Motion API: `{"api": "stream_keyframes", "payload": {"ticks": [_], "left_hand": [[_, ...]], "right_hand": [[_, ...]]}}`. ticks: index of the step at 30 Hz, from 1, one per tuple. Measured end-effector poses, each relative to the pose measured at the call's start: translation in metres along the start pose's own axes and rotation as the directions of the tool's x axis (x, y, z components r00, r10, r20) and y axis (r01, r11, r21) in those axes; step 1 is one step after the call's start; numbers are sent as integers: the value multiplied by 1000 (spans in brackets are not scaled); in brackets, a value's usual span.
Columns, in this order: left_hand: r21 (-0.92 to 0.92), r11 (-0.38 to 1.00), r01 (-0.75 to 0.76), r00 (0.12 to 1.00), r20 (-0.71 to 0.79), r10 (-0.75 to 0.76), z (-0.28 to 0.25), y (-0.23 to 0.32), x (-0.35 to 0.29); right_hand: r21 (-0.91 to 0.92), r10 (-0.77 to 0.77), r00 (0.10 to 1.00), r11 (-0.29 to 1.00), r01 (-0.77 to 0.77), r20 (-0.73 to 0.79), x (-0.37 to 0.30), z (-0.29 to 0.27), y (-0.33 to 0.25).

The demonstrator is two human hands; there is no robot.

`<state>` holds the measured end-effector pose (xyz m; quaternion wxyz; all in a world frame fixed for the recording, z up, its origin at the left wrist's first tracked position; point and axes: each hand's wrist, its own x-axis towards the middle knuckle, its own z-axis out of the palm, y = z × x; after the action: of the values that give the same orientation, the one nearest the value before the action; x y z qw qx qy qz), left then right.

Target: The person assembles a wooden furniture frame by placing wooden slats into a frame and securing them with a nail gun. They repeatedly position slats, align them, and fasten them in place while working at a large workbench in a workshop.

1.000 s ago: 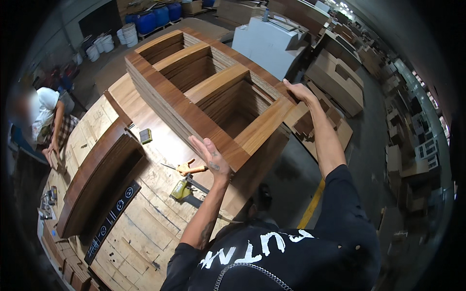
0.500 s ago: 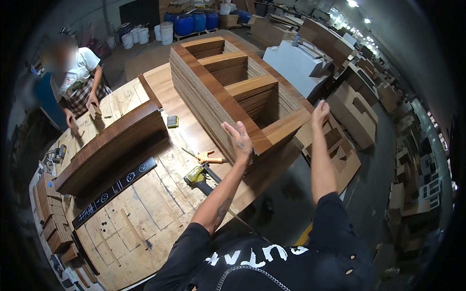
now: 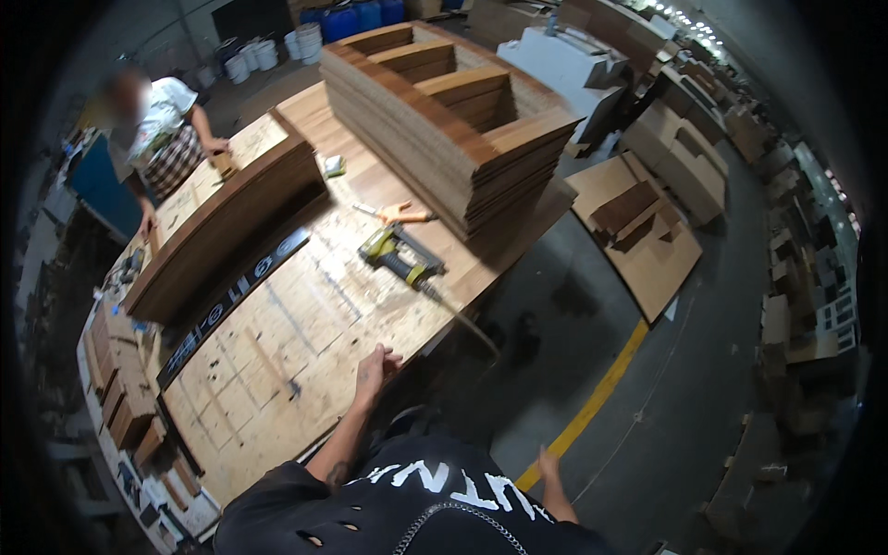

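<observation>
My left hand (image 3: 377, 368) is over the front edge of the plywood workbench (image 3: 310, 377), its fingers loosely apart with nothing in them. Down at my right side hangs my right hand (image 3: 548, 465), empty above the floor, a finger stretched out. Nearest to the left hand lies a yellow-green and black nail gun (image 3: 398, 257) with a hose trailing off the bench. Just behind it is an orange-handled tool (image 3: 400, 213). A tall stack of brown wooden ladder-shaped frames (image 3: 444, 125) stands at the far end, apart from both hands. A curved dark wood piece (image 3: 227, 231) stands along the left of the bench.
Across the bench a co-worker (image 3: 166, 125) has a hand on a small wood block (image 3: 223, 165). A tape measure (image 3: 334, 166) lies near the stack. Panels (image 3: 647, 250) lean low on the right, by a yellow floor line (image 3: 601, 393). Wood pieces (image 3: 116, 379) are piled left.
Both my hands have left the sides of the frame stack and dropped back toward my body. The view has shifted, and the stack now sits farther off.
</observation>
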<state>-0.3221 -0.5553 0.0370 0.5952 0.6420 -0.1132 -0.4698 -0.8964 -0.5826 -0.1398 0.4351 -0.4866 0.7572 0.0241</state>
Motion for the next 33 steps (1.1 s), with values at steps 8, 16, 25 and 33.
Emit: {"api": "stream_keyframes", "payload": {"ticks": [8,16,25,33], "left_hand": [[444,890,-106,979,-109,171,-150,1,-134],[766,589,-258,930,31,366,-241,54,-141],[977,164,138,605,-215,767,-546,250,-29],[1000,20,24,932,-30,361,-617,186,46]], "right_hand": [[26,304,849,937,-349,433,-155,144,66],[391,75,904,884,-255,420,-121,173,-82],[607,-328,943,739,292,-54,-143,134,-309],[208,-12,962,977,-46,271,-333,289,-119]]}}
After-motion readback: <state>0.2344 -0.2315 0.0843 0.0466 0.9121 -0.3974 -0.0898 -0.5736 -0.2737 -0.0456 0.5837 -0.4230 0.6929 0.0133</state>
